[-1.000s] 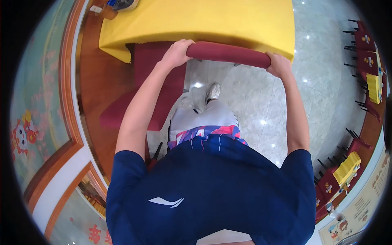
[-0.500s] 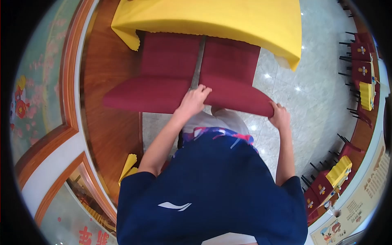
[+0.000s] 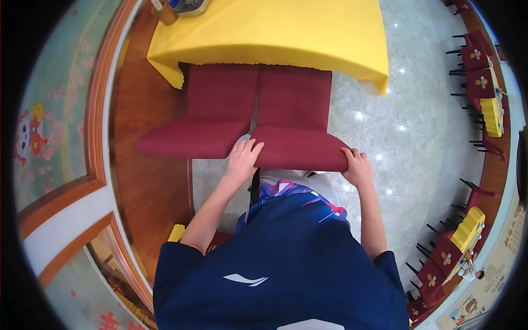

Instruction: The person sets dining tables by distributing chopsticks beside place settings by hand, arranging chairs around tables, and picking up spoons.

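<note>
Two maroon chairs stand side by side, their seats partly under the yellow tablecloth. My left hand (image 3: pixel 245 158) is closed on the left end of the top of the right chair's back (image 3: pixel 300 148). On the right end of that same back, my right hand (image 3: pixel 356 164) is closed too. The left chair (image 3: pixel 198 137) is just beside my left hand, and a narrow gap runs between the two seats. The chair legs are hidden.
The yellow-covered table (image 3: pixel 275 33) is in front, with a dark item (image 3: pixel 188 6) and a brown cup (image 3: pixel 165 14) at its left. A wood-panelled wall (image 3: pixel 146 181) runs along the left. More maroon chairs (image 3: pixel 476 58) stand at the far right.
The right chair came back toward my body, then shifted left against the left chair, narrowing the gap between them. Both hands stayed on its back.
</note>
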A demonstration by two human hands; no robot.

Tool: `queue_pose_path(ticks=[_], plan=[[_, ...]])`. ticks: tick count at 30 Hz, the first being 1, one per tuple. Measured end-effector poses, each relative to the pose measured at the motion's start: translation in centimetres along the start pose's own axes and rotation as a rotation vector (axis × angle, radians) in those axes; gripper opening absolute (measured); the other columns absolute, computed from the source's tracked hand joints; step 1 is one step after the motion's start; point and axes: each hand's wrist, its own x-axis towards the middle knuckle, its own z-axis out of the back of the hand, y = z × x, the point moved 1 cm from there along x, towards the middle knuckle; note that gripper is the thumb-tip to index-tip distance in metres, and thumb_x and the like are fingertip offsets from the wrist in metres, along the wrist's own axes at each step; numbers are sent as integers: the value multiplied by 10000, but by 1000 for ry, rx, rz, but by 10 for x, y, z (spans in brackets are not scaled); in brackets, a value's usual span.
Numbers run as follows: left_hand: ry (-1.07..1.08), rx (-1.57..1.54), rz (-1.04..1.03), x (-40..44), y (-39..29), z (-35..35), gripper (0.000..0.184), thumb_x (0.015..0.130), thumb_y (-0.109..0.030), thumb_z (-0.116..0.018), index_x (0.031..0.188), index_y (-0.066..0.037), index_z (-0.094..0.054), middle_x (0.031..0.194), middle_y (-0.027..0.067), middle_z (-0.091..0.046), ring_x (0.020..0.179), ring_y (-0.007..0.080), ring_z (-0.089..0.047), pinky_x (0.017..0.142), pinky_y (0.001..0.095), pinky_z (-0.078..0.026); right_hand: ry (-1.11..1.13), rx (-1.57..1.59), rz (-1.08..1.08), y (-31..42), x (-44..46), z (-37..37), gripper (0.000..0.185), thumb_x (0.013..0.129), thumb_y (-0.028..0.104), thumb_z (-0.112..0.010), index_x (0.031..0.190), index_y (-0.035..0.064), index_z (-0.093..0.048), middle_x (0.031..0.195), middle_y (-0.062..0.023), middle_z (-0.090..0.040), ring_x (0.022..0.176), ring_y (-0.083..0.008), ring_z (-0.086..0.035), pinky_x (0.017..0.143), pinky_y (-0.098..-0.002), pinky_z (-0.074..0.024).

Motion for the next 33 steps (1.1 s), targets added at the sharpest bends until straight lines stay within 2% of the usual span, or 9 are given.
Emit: queue_pose_path(ticks=[1,5,9,11,17,21,25,27,33], plan=[[-12,78,-28,4,-7,-6,676,613,-123,-783,1253,-113,-564,1211,101,-587,1181,287,-498,1035,451,-376,7,34,36,-5,-1,2,619,680,147,-743,1261,223,-542,1206,-64,-582,1009,-352,-583,780,-432,-552],[-24,123,-67,22,-59,-19,696,609,-173,-787,1260,-113,-552,1209,95,-587,1147,273,-532,1035,456,-375,28,181,200,-41,-4,1,804,591,221,-852,1312,204,-495,1246,-114,-541,1043,-369,-552,857,-438,-523],[-43,80,-69,55,-154,-40,722,598,-308,-823,1243,-108,-569,1176,85,-607,1117,264,-546,988,440,-385,-54,459,418,-96,-16,-8,755,740,230,-748,1416,176,-414,1352,-168,-485,1153,-391,-522,964,-446,-469],[-111,44,-52,74,-210,-54,735,575,-372,-839,1215,-109,-591,1161,64,-621,1106,253,-559,968,415,-394,82,552,389,-127,-28,7,721,794,219,-706,1434,159,-380,1344,-190,-486,1134,-404,-544,954,-455,-470],[-54,-7,-83,132,-320,-82,594,736,-522,-730,1138,-96,-638,1101,73,-646,1035,248,-597,901,389,-438,155,618,351,-269,-47,-2,688,835,248,-685,1436,139,-368,1275,-218,-524,1048,-370,-614,899,-444,-502],[122,-81,37,174,-349,-100,336,880,-405,-599,998,-96,-658,947,102,-685,937,283,-639,805,409,-483,105,582,285,-356,-21,-6,618,846,257,-679,1395,115,-431,1236,-226,-564,987,-342,-653,865,-425,-515],[114,-365,272,221,-352,-130,332,962,-276,-437,943,-36,-665,896,134,-702,855,299,-671,764,411,-520,110,664,177,-405,26,19,534,846,305,-668,1298,61,-523,1185,-250,-604,1087,-394,-594,923,-450,-484],[133,-504,376,255,-357,-142,361,977,-233,-387,937,-17,-674,875,134,-705,820,276,-681,761,384,-526,171,743,137,-426,54,28,482,855,295,-686,1258,58,-569,1082,-202,-668,911,-309,-685,798,-391,-542],[339,-454,526,387,-369,-202,505,948,-457,-433,807,-82,-741,839,147,-711,859,333,-682,802,429,-524,250,825,58,-523,152,25,407,880,346,-649,1152,44,-637,1029,-184,-691,932,-303,-680,818,-382,-530]])
